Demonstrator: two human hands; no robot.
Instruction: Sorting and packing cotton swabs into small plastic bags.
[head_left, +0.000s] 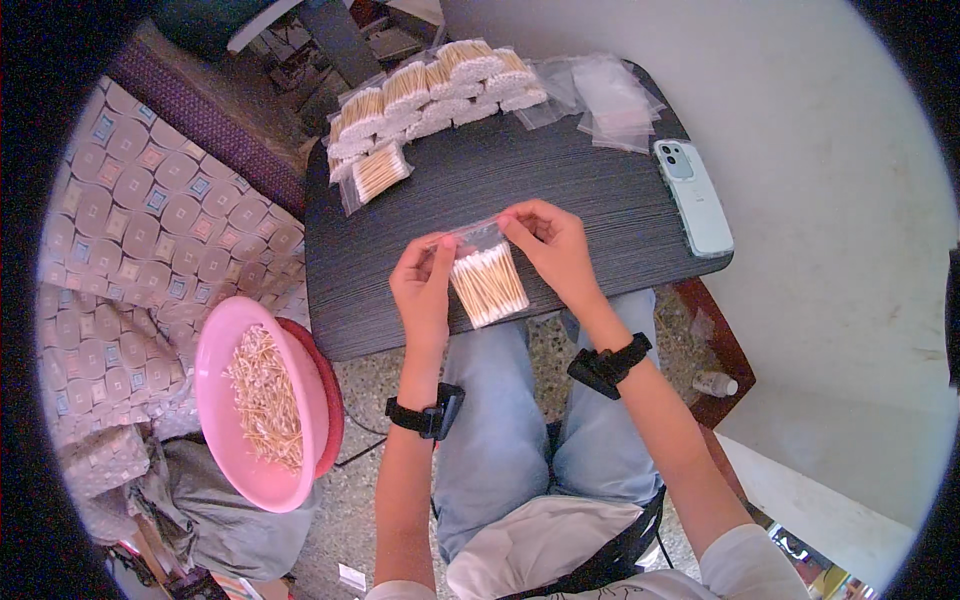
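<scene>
Between my hands hangs a clear zip bag (488, 284) filled with cotton swabs, over the near edge of the dark table (560, 185). My left hand (424, 280) pinches the bag's top left corner between thumb and fingers. At the top right corner, my right hand (552, 250) grips the bag's upper edge the same way. The swabs lie side by side in the lower part, white tips showing at the top. Whether the zip strip is sealed I cannot tell.
Filled swab bags (430, 95) are stacked along the table's far side, with a single filled bag (378, 172) before them. Flat clear bags (612, 100) lie far right, near a pale phone (695, 200). A pink basin (215, 400) of loose swabs (264, 395) stands at left.
</scene>
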